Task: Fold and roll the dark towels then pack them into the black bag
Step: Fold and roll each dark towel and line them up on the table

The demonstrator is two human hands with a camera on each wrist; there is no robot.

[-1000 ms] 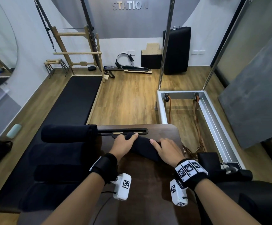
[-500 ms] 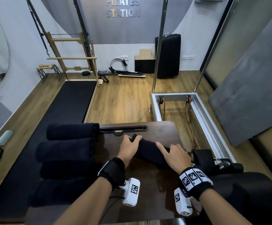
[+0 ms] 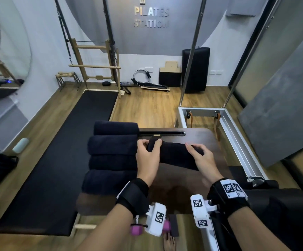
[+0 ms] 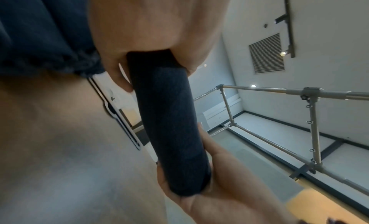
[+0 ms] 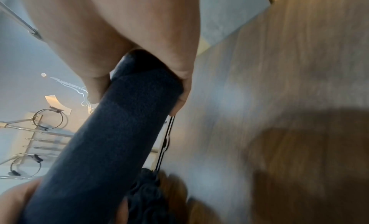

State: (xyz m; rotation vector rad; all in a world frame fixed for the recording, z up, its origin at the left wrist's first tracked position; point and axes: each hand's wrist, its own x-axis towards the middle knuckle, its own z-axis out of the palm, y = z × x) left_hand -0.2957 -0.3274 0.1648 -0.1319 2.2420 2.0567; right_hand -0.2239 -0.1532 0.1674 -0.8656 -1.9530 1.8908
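Above the dark wooden board (image 3: 197, 180), your left hand (image 3: 148, 156) and right hand (image 3: 202, 158) grip the rolled towel (image 3: 174, 153) by its ends; keep both ends squeezed so it stays tight beside the four finished rolls (image 3: 112, 156).

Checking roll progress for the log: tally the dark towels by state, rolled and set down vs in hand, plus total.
Rolled towels lying side by side at the left end of the table: 4 ()
Rolled towel gripped by the left hand and the right hand: 1
Total: 5
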